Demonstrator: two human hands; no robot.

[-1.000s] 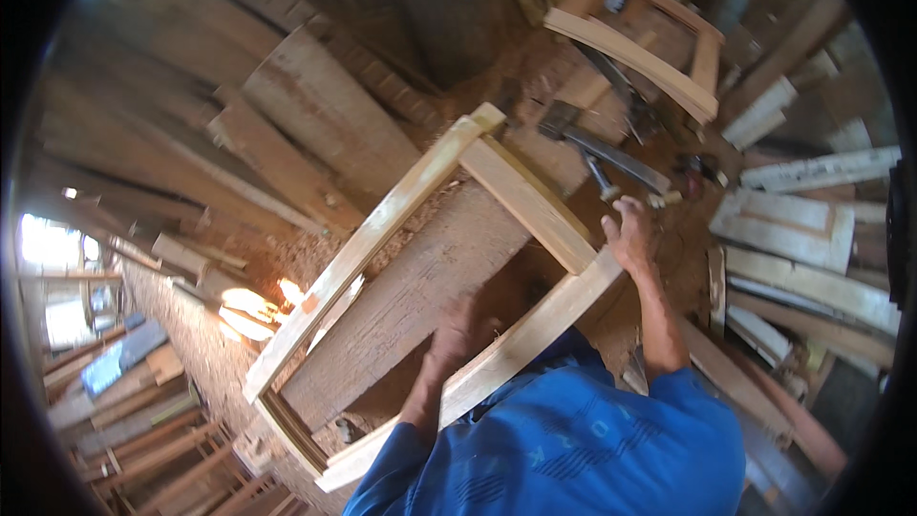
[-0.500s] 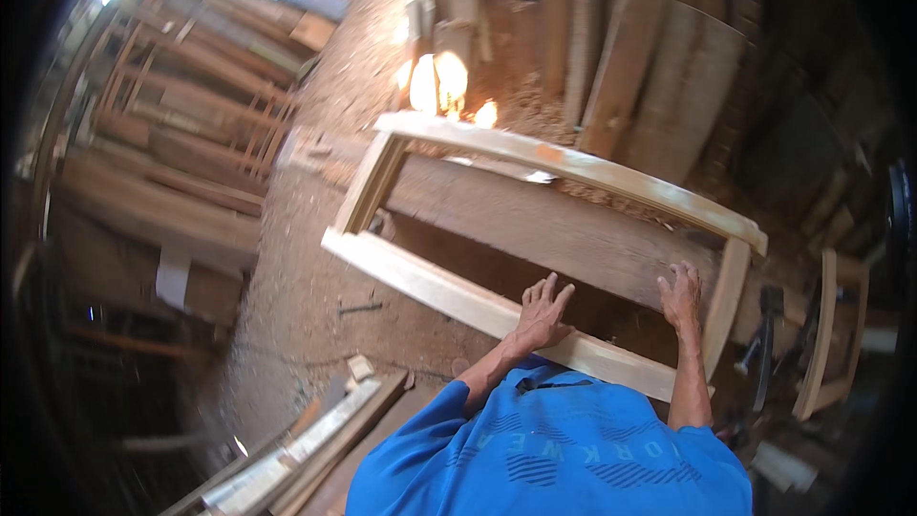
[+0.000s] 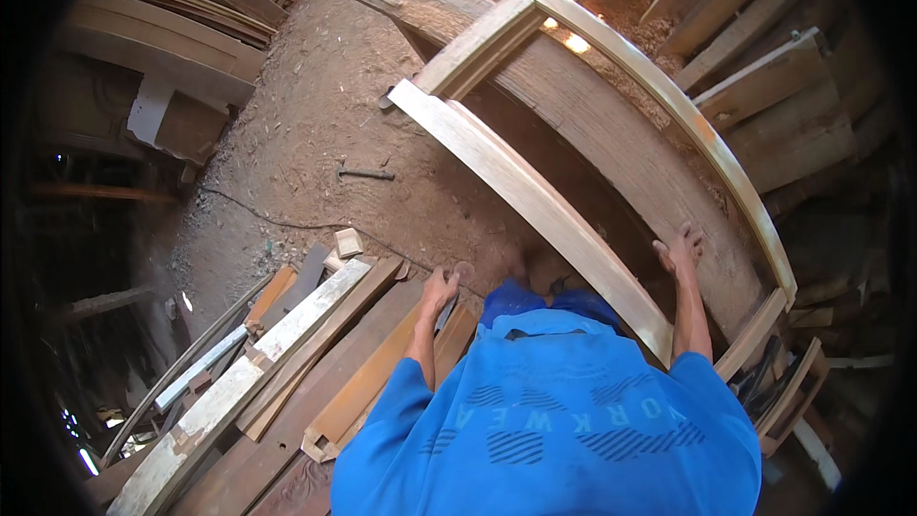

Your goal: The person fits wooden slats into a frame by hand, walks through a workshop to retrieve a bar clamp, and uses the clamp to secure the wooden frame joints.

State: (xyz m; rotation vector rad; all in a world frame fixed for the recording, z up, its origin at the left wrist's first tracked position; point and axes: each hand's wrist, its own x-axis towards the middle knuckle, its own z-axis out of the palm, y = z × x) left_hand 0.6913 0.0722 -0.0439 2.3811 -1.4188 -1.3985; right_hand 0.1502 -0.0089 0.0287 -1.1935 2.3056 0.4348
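Note:
A pale wooden frame, rectangular with moulded inner edges, lies across a wide brown plank. My right hand reaches over the frame's near rail, fingers spread over the plank's near edge. Whether its fingertips press on the wood is hard to see. My left hand hangs away from the frame, over the end of a stack of boards. Its fingers are loosely bent, and I see nothing held in them. A dark, flat, narrow piece shows just below that hand, partly covered.
A hammer-like tool lies on the dirt floor, with a dark cord running nearby. Loose blocks sit by the board stack. Planks lean at the far right. A smaller wooden frame stands at the lower right.
My left hand has left the frame's near rail and moved left over the boards. My right hand stays inside the frame. The view has turned, showing more of the boards at the lower left.

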